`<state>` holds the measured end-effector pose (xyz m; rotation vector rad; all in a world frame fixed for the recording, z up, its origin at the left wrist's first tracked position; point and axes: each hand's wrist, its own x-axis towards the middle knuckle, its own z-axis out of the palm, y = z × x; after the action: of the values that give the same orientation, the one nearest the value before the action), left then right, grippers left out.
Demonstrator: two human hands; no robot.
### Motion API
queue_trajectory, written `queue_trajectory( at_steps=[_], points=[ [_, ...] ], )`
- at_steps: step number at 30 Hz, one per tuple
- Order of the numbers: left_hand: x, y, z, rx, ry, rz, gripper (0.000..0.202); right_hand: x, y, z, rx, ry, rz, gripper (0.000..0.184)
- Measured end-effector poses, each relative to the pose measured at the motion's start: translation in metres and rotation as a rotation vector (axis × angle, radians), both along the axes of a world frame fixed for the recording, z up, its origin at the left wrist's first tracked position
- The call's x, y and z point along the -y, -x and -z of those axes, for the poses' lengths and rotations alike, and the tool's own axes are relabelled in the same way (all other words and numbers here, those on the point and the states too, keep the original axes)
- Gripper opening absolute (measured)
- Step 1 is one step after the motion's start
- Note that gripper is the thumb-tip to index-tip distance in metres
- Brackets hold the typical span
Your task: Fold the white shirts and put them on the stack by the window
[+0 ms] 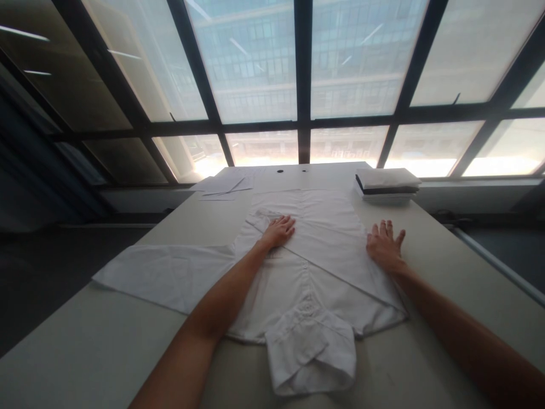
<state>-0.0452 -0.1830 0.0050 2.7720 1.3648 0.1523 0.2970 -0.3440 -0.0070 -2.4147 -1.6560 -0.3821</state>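
At the centre of the frame, a white shirt (323, 227) lies spread flat on a pale table (447, 267). What appears to be its collar end (310, 346) is at lower centre.

**Position of garment.** One sleeve (166, 272) runs out flat toward the left edge of the frame. A diagonal crease crosses the body from upper left to lower right, so a side panel or the other sleeve is laid over it. I cannot tell which.

**Hands.**
- The left hand (279, 230) rests palm down on the upper part of the shirt, fingers extended and gripping nothing.
- The right hand (385, 245) lies flat at the shirt's right edge, fingers spread, partly on cloth and partly on the table. It is likewise empty.

**Handling assessment.**
- The fabric looks thin, light and limp, and I judge it has no stiffness except at the collar and the cuff.
- It should slide easily on the smooth tabletop and crease wherever it is pinched.
- The soundest holds appear to be the seams: shoulder, hem corner or cuff, taken between fingers and thumb.
- A flat palm serves only to pin or smooth the cloth.

**Surroundings.**
- A stack of folded garments (387, 184) sits at the upper right of the table, well apart from the shirt.
- Loose papers (221, 184) lie at the table's upper left.
- Large windows (255, 68) fill the top of the frame.
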Motion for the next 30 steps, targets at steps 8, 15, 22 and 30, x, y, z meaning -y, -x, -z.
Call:
queue_trajectory(
  at_steps=[8, 15, 22, 30],
  points=[
    [-0.004, 0.0, 0.004, 0.012, 0.006, -0.002, 0.054, 0.011, 0.074, -0.005, -0.137, 0.163, -0.485, 0.059],
    [-0.002, 0.0, 0.002, 0.012, 0.005, -0.013, 0.054, 0.027, 0.093, 0.002, -0.141, 0.263, -0.564, 0.066],
    [-0.001, -0.001, 0.0, 0.014, -0.003, -0.015, 0.054, 0.052, 0.072, 0.005, -0.111, 0.232, -0.538, 0.067],
    [-0.003, -0.001, 0.003, 0.031, 0.001, -0.017, 0.054, 0.096, 0.057, 0.021, -0.048, 0.194, -0.431, 0.07]
  ],
)
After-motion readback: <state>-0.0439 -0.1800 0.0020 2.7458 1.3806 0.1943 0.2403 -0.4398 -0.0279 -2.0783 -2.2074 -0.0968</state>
